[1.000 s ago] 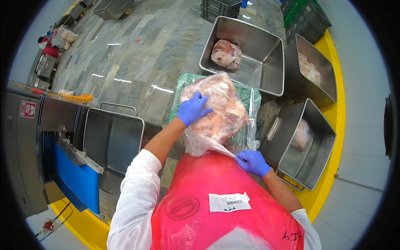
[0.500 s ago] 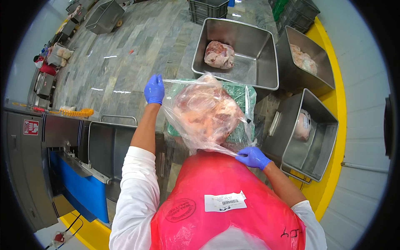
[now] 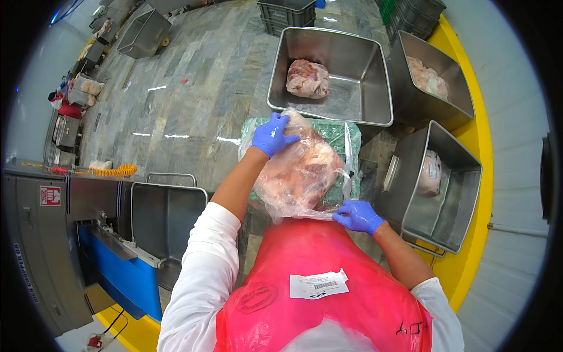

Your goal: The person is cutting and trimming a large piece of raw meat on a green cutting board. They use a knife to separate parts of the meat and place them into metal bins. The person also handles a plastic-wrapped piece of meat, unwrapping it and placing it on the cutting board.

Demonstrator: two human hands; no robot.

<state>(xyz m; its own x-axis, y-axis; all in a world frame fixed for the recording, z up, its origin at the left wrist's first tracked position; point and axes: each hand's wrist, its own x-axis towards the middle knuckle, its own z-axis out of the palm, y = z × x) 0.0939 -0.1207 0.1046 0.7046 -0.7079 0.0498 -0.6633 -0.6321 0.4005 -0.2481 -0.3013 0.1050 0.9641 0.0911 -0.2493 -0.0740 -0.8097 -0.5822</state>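
A large piece of raw meat [image 3: 308,170] lies in a clear plastic bag [image 3: 272,196] in front of me. Beneath it is a green, plastic-covered surface [image 3: 337,134]. My left hand [image 3: 274,136], in a blue glove, rests on the bag over the meat's far left part, fingers spread. At the near right corner, my right hand [image 3: 358,217], gloved alike, pinches the bag's gathered edge. A whitish strip [image 3: 347,155] runs along the right side of the meat; I cannot tell what it is.
Beyond the meat stands a metal tub [image 3: 358,76] with one meat piece [image 3: 308,78]. Two more tubs holding meat [image 3: 428,79] and a bagged piece [image 3: 430,173] are at the right. At left are another metal tub [image 3: 167,214] and a machine with a blue flap [image 3: 120,270].
My left hand has moved right and nearer, from the stretched-out bag side onto the meat. The bag, taut before, now lies slack against the meat. My right hand stays at its corner.
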